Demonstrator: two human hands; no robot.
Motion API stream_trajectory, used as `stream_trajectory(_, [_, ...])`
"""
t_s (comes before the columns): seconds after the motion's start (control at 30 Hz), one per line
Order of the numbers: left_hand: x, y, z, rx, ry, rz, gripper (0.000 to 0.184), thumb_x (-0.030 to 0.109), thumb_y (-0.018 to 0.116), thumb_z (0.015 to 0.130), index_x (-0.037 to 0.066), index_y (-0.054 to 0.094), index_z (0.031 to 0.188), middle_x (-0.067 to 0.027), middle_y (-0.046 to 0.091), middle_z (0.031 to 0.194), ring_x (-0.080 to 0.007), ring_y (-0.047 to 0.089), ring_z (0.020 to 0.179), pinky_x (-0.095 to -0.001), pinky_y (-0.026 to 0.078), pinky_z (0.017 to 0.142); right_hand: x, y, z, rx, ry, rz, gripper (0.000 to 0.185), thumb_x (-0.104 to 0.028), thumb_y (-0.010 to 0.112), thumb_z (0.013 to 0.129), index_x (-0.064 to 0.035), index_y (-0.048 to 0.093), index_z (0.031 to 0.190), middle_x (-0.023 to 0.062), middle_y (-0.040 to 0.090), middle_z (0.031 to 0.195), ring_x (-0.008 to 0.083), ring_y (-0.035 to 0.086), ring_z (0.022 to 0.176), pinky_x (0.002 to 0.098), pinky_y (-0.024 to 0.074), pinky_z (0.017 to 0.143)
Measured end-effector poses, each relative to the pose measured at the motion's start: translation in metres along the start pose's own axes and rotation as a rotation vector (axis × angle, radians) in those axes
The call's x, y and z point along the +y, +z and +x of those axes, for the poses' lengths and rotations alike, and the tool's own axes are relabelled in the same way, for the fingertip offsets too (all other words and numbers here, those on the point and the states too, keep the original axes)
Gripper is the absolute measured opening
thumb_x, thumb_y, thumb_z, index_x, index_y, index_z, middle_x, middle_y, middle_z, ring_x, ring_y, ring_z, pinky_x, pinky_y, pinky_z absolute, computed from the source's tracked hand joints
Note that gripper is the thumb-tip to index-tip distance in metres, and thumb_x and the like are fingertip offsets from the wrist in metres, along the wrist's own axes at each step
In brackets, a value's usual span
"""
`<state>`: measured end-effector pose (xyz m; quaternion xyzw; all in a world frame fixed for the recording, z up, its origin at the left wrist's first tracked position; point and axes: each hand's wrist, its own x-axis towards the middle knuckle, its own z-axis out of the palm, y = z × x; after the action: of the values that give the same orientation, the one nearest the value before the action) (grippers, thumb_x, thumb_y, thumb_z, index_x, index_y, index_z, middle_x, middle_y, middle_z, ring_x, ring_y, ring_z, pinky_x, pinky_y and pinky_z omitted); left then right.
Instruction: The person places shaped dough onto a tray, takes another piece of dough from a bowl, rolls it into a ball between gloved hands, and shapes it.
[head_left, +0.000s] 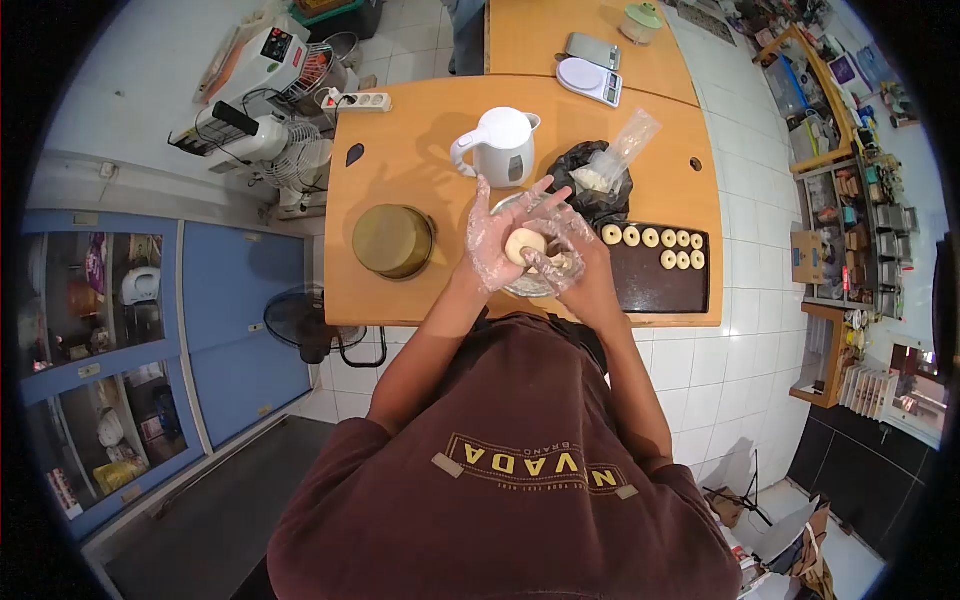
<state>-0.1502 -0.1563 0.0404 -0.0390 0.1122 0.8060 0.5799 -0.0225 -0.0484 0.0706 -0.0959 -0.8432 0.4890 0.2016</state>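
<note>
A pale round piece of dough [525, 246] lies on the palm of my left hand [487, 240], whose thumb and fingers are stretched out. Curled in from the other side, my right hand [570, 255] has its thumb against the dough. White, sticky residue or flour coats both hands. Below them is a bowl [530, 290], mostly hidden, with something whitish inside. To the right, a dark baking tray [650, 288] bears several ring-shaped pieces of dough [651, 238] in two rows at its far side.
A white electric kettle [504, 150] and a black plastic bag [580, 165] with a clear bag [625, 145] stand beyond my hands. Left is a round, brownish-gold container [388, 242]. Farther back are a kitchen scale [588, 80] and a power strip [360, 102]. A black fan [305, 325] stands beside the table.
</note>
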Motion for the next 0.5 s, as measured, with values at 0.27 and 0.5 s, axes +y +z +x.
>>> stream_trajectory(0.27, [-0.008,0.008,-0.009,-0.187,0.212,-0.052,0.098,0.079,0.029,0.098,0.006,0.022,0.164,-0.0196,0.021,0.169,-0.0334,0.019,0.157,-0.0494,0.025,0.126,-0.01,0.027,0.001,0.132,0.405,0.642,0.029,-0.015,0.081,0.087,-0.0013,0.07,0.111,0.0112,0.07,0.093,0.023,0.067,0.08,0.0353,0.0545,0.078])
stream_trajectory(0.5, [-0.007,0.017,-0.015,-0.266,0.24,-0.107,0.095,0.079,0.032,0.097,0.016,0.019,0.166,-0.0177,0.016,0.171,-0.0328,0.013,0.159,-0.0527,0.018,0.128,-0.022,0.029,0.0,0.438,-0.014,-0.101,0.045,-0.015,0.078,0.087,-0.0017,0.064,0.128,0.0195,0.053,0.132,0.0356,0.051,0.123,0.0482,0.0415,0.105])
